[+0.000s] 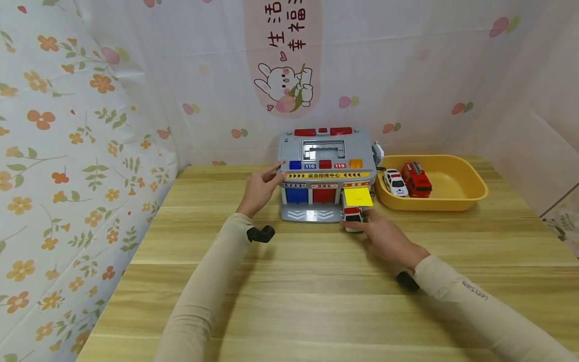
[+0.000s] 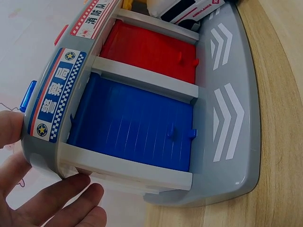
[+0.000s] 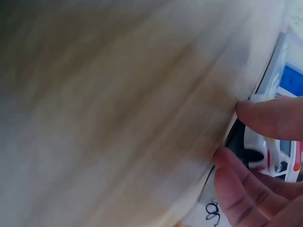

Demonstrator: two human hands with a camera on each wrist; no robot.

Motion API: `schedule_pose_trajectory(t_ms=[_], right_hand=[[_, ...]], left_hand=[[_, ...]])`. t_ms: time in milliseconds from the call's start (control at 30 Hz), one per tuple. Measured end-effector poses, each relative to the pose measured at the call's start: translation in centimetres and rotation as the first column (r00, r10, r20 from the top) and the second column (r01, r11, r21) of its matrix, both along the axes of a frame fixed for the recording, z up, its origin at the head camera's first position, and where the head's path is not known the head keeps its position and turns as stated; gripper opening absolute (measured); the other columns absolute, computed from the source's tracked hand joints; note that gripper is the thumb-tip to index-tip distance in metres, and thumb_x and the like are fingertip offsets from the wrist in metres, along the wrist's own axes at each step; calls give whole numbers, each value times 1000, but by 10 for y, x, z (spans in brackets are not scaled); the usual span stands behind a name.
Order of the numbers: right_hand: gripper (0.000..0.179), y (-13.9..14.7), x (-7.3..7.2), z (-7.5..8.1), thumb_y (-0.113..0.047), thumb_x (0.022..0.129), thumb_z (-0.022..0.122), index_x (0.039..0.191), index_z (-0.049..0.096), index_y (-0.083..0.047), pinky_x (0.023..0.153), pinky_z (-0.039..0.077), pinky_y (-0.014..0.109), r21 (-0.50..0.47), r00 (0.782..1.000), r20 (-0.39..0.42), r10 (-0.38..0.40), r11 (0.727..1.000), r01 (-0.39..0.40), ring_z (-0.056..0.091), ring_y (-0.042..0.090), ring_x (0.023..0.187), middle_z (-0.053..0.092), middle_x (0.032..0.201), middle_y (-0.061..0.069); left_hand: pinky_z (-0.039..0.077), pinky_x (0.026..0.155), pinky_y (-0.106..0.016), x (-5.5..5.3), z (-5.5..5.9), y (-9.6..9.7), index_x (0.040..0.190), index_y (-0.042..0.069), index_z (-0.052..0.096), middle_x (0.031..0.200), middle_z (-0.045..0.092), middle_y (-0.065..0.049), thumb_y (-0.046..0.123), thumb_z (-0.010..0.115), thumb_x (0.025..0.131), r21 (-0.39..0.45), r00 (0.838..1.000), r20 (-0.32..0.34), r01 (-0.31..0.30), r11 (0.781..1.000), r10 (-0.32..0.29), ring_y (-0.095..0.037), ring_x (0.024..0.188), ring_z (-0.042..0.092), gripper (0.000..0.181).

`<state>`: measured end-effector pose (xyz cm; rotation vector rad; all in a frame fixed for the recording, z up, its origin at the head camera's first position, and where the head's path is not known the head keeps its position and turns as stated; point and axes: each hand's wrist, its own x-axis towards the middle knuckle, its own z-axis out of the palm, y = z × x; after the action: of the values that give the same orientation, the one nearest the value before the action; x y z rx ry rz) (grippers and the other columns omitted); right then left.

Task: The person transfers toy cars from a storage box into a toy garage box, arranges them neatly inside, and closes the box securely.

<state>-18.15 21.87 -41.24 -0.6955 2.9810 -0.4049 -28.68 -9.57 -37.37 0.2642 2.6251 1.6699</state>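
Observation:
A grey toy emergency station (image 1: 289,151) stands against the cloth backdrop, with a blue door (image 2: 137,127), a red door (image 2: 154,52) and a raised yellow door flap (image 1: 359,196). My left hand (image 1: 260,190) holds the station's left roof corner, thumb on the roof edge and other fingers along the side wall. Under the yellow flap, a white toy ambulance (image 1: 353,217) sits partly inside the right bay, its end jutting over the front ramp. My right hand (image 1: 384,236) grips that end between thumb and fingers; the ambulance's inner end is hidden.
Right of the station, a yellow basin (image 1: 457,203) contains a white toy police car (image 1: 395,183) and a red toy fire truck (image 1: 417,180). A small grey-white part (image 1: 378,152) projects from the station's right side. Wooden tabletop (image 1: 289,301) stretches in front.

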Motion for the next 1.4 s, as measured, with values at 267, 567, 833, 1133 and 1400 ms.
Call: schedule_pose_trajectory(t_ms=[267, 567, 833, 1133, 1400], right_hand=[[70, 5, 0, 0, -2, 85, 76, 144, 54, -34, 68, 61, 37, 154, 990, -103, 98, 985, -81, 58, 28, 85, 53, 132, 28], [63, 6, -5, 4, -7, 91, 72, 145, 53, -33, 89, 59, 52, 126, 992, -89, 94, 989, -82, 63, 37, 105, 53, 143, 27], [59, 7, -10, 7, -4, 94, 67, 143, 56, -34, 91, 58, 53, 170, 982, -161, 102, 983, -74, 63, 37, 107, 53, 146, 26], [46, 4, -14, 3, -4, 85, 77, 125, 71, -27, 68, 62, 39, 321, 912, -358, 201, 944, -82, 63, 28, 78, 69, 116, 19], [34, 2, -12, 1, 1, 85, 76, 115, 68, -12, 70, 62, 39, 239, 906, -347, 243, 957, -165, 66, 28, 76, 68, 111, 17]], left_hand=[[47, 111, -54, 1, -1, 0, 141, 41, 57, 148, 57, -8, 45, 62, 98, 16, 1000, 9, 3, 1000, -3, -26, 135, 57, 43], [47, 110, -54, 0, -1, 1, 141, 40, 57, 151, 54, -7, 45, 62, 98, 3, 1000, 0, -2, 1000, 2, -27, 137, 55, 44], [48, 109, -53, 0, 0, 3, 140, 41, 57, 151, 53, -7, 46, 62, 98, -1, 1000, -2, -5, 1000, 5, -27, 136, 56, 43], [47, 110, -54, 0, 0, 1, 140, 42, 57, 144, 61, -9, 47, 62, 97, -4, 1000, -16, 0, 1000, 0, -27, 133, 59, 43], [48, 109, -55, -1, -2, 0, 140, 42, 57, 142, 62, -11, 48, 62, 97, -2, 1000, -14, -8, 1000, 8, -27, 132, 59, 43]])
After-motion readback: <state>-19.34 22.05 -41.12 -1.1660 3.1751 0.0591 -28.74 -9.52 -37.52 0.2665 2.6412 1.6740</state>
